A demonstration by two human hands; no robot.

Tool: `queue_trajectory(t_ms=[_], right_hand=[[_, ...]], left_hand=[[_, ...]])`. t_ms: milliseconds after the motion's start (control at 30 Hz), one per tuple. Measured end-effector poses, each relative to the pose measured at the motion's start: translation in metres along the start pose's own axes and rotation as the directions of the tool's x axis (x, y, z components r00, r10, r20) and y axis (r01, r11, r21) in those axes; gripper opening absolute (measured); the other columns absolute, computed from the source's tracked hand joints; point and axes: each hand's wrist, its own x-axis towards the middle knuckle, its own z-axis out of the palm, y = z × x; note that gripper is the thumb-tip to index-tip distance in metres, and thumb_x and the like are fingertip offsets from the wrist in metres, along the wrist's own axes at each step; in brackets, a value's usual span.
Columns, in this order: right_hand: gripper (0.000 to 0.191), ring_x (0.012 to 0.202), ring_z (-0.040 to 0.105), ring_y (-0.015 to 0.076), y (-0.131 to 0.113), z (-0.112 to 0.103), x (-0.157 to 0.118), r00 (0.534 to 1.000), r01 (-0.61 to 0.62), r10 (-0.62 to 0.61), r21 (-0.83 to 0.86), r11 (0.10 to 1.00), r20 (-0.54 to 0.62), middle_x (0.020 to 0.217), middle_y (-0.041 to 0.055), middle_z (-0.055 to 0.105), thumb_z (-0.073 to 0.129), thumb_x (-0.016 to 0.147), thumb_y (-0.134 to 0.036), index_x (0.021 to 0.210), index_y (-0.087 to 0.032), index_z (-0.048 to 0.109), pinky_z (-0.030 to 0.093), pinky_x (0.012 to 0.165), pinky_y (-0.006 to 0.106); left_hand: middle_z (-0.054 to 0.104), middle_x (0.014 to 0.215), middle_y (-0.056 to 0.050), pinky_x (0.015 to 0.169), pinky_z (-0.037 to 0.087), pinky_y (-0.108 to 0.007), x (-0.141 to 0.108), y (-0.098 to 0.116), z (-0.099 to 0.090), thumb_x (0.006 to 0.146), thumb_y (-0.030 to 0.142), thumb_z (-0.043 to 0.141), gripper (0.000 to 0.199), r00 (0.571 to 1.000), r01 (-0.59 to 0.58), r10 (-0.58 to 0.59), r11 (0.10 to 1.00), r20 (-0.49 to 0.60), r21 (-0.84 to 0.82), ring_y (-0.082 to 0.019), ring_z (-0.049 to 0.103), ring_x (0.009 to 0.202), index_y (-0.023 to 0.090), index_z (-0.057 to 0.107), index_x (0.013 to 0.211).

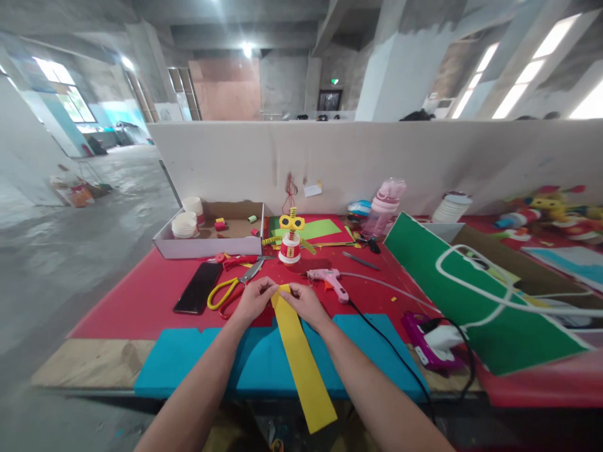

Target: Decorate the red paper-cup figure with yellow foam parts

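A long yellow paper strip (301, 361) hangs from my two hands toward the table's front edge, over the blue sheet (181, 361). My left hand (257, 298) pinches its top left corner. On the top right side, my right hand (304, 302) pinches it too, with thumb and fingers closed. Just beyond stands a small figure (290, 250) made from a paper cup, with yellow round eyes and coiled paper arms. Yellow-handled scissors (223, 294) lie left of my left hand. A pink glue gun (332, 281) rests to the right of my right hand.
A black phone (198, 287) and a cardboard tray (207, 246) with paper cups are at the left. On the right are a purple power strip (431, 345), a green board (471, 295) and loose cables. A pink bottle (387, 204) stands by the white partition (226, 157).
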Motion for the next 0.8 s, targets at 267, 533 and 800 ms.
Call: queue_trajectory(t_ms=[267,533,800], right_hand=[[0.032,0.069,0.059,0.0171,-0.0017,0.0011,-0.0008,0.999,-0.041,0.040,0.059,0.997,0.017,0.076,0.0019,0.065,0.063,0.078,-0.049,0.080,-0.017,0.060,0.044,0.059,0.026],[0.032,0.063,0.057,0.0164,-0.0058,0.0004,-0.0016,0.998,-0.055,0.055,0.045,0.997,0.010,0.069,0.0011,0.063,0.065,0.075,-0.049,0.073,-0.017,0.061,0.042,0.056,0.026],[0.037,0.066,0.058,0.0179,-0.0038,0.0001,-0.0014,0.999,-0.033,0.033,0.049,0.998,0.007,0.071,0.0022,0.066,0.067,0.072,-0.054,0.076,-0.017,0.065,0.044,0.055,0.025]], left_hand=[[0.049,0.055,0.005,0.047,0.034,-0.020,-0.0003,0.0002,-0.0002,0.082,0.046,0.058,0.031,0.999,0.028,-0.028,1.000,-0.039,-0.010,-0.008,0.043,0.048,0.017,0.055,0.072],[0.047,0.050,0.006,0.044,0.035,-0.020,-0.0016,0.0051,0.0001,0.083,0.053,0.055,0.036,0.996,0.064,-0.068,0.995,-0.052,-0.072,-0.008,0.045,0.044,0.018,0.053,0.074],[0.047,0.050,0.006,0.045,0.034,-0.019,-0.0009,0.0048,-0.0001,0.080,0.053,0.060,0.037,0.997,0.072,-0.075,0.994,-0.037,-0.087,-0.007,0.044,0.044,0.017,0.054,0.073]])
